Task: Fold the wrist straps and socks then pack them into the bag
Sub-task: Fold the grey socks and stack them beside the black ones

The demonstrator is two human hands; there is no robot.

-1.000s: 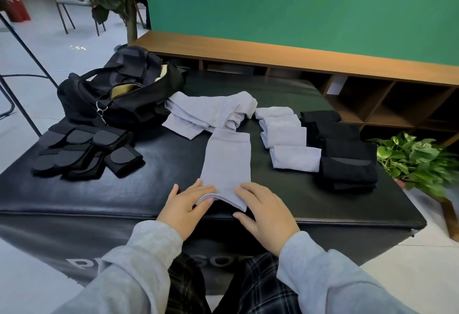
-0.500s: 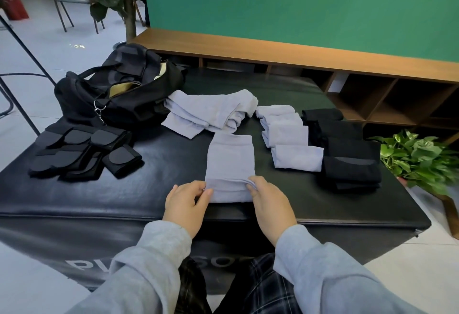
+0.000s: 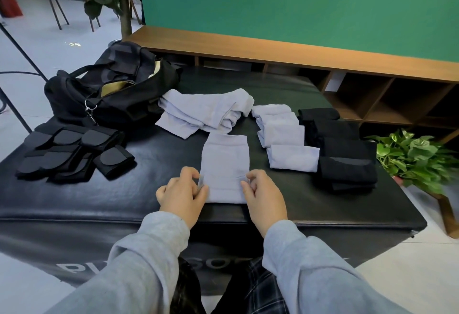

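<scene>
Mid-fold at the near edge of the desk (image 3: pixel 74 197): left hand (image 3: pixel 182 193) and right hand (image 3: pixel 264 194) pinching the side edges of a grey sock (image 3: pixel 224 164), lying flat between them, near end doubled over. Uneven pull likely to skew the fold; loose grip likely to let the flap spring open. Unfolded socks (image 3: pixel 206 112) heaped just beyond, near the open bag (image 3: pixel 111 95), straps (image 3: pixel 74 152) at left.

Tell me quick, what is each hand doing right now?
Left hand: pinches the left edge of the light grey sock.
Right hand: pinches the right edge of the same sock.
</scene>
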